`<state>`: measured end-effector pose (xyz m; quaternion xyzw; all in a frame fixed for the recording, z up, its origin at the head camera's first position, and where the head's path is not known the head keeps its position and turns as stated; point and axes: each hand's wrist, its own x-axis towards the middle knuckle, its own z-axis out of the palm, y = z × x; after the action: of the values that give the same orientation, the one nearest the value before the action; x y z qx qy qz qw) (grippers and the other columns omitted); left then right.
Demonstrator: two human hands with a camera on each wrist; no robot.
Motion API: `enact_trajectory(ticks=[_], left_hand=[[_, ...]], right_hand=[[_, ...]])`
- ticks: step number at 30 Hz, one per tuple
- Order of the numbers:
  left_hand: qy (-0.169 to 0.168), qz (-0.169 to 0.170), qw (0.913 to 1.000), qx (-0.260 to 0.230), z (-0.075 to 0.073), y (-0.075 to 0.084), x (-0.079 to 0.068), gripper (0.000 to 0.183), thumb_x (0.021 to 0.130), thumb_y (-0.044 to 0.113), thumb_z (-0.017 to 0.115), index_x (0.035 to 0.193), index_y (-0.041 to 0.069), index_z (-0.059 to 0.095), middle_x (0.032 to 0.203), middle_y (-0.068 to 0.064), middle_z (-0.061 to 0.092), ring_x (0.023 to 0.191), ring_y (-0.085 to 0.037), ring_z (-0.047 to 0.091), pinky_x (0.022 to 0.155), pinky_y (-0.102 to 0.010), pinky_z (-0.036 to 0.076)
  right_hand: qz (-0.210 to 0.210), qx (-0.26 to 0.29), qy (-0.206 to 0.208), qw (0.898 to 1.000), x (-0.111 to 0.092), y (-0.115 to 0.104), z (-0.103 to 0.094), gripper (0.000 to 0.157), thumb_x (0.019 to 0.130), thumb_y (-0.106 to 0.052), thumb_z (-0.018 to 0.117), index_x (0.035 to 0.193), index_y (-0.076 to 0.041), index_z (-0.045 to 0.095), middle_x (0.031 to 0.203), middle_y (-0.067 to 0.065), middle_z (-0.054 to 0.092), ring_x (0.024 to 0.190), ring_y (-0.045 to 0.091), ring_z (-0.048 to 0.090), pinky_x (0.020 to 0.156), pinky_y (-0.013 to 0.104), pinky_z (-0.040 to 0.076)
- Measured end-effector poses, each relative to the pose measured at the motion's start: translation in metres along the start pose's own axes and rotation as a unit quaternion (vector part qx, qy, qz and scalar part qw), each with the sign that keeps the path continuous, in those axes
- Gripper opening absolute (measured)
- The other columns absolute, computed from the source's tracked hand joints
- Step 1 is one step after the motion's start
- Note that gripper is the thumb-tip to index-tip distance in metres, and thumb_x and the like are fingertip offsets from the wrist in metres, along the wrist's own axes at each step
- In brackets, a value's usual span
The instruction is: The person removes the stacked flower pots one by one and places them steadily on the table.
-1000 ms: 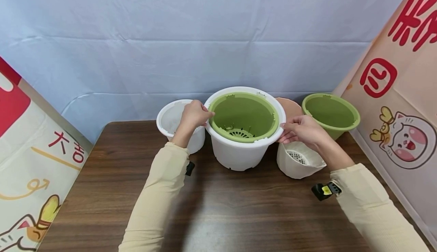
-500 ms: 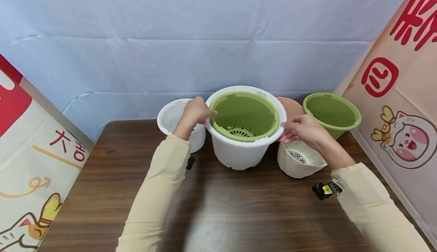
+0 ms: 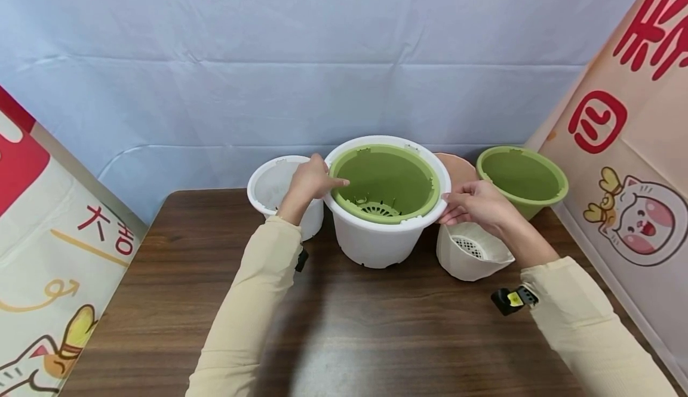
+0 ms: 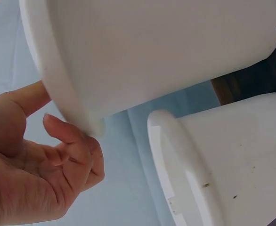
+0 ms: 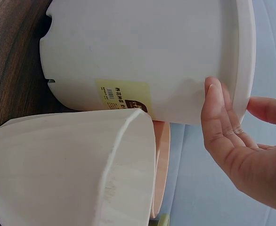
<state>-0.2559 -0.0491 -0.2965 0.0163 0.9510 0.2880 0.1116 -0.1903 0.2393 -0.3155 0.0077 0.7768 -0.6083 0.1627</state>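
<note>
A large white flowerpot (image 3: 376,248) stands upright on the table, with a green flowerpot (image 3: 384,173) nested inside it. My left hand (image 3: 310,181) is at the white pot's left rim; its thumb reaches over the rim to the green pot's edge. In the left wrist view, the curled fingers (image 4: 84,157) sit against the outside of the rim. On the opposite side, my right hand (image 3: 478,203) pinches the white rim, thumb on the edge and fingers (image 5: 218,106) along the outer wall. Slots pierce the green pot's bottom.
To the left is a smaller white flowerpot (image 3: 312,221), partly behind my left forearm. On the right stand a cream pot (image 3: 462,265) with a perforated base, a peach-coloured pot (image 3: 454,169) and another green flowerpot (image 3: 524,176). A cloth backdrop (image 3: 344,86) hangs behind the wooden table (image 3: 376,325).
My left thumb has slid further right over the rims, with the left hand shifting slightly along. The right hand and the pots look unmoved, apart from a small shift of the view.
</note>
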Motion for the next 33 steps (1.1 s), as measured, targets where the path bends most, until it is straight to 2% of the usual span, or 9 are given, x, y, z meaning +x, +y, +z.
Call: enact_trajectory(ticks=[4, 13, 22, 33], left_hand=[[0.016, 0.003, 0.9997, -0.019, 0.004, -0.002, -0.001, 0.056, 0.077, 0.036, 0.073, 0.107, 0.002, 0.039, 0.096, -0.014, 0.052, 0.088, -0.027, 0.052, 0.073, -0.034, 0.047], [0.038, -0.002, 0.9991, -0.020, 0.009, 0.000, 0.000, 0.071, 0.073, 0.037, 0.076, 0.117, 0.000, 0.035, 0.101, -0.020, 0.056, 0.087, -0.029, 0.057, 0.071, -0.034, 0.050], [0.044, -0.001, 0.9989, -0.016, 0.012, -0.002, 0.003, 0.062, 0.074, 0.023, 0.076, 0.116, -0.001, 0.037, 0.103, -0.020, 0.055, 0.093, -0.031, 0.056, 0.080, -0.036, 0.050], [0.050, -0.003, 0.9985, -0.022, 0.012, -0.002, 0.005, 0.059, 0.074, 0.021, 0.075, 0.115, -0.002, 0.038, 0.099, -0.019, 0.056, 0.089, -0.029, 0.056, 0.075, -0.034, 0.052]], right_hand=[[-0.002, 0.002, -0.002, 1.000, -0.001, 0.000, 0.001, 0.019, 0.094, -0.001, 0.041, 0.102, 0.017, 0.042, 0.070, 0.011, 0.063, 0.064, 0.017, 0.064, 0.065, 0.029, 0.057], [0.000, 0.001, -0.001, 1.000, -0.001, -0.001, 0.000, 0.020, 0.094, -0.002, 0.041, 0.103, 0.017, 0.041, 0.071, 0.011, 0.063, 0.065, 0.017, 0.064, 0.065, 0.028, 0.057], [0.001, -0.002, -0.001, 1.000, -0.001, -0.001, 0.000, 0.021, 0.094, -0.002, 0.041, 0.103, 0.017, 0.041, 0.071, 0.011, 0.063, 0.065, 0.017, 0.064, 0.068, 0.031, 0.057], [0.002, -0.002, -0.001, 1.000, -0.001, -0.001, 0.000, 0.019, 0.094, -0.002, 0.041, 0.102, 0.016, 0.041, 0.071, 0.011, 0.063, 0.065, 0.016, 0.064, 0.066, 0.029, 0.057]])
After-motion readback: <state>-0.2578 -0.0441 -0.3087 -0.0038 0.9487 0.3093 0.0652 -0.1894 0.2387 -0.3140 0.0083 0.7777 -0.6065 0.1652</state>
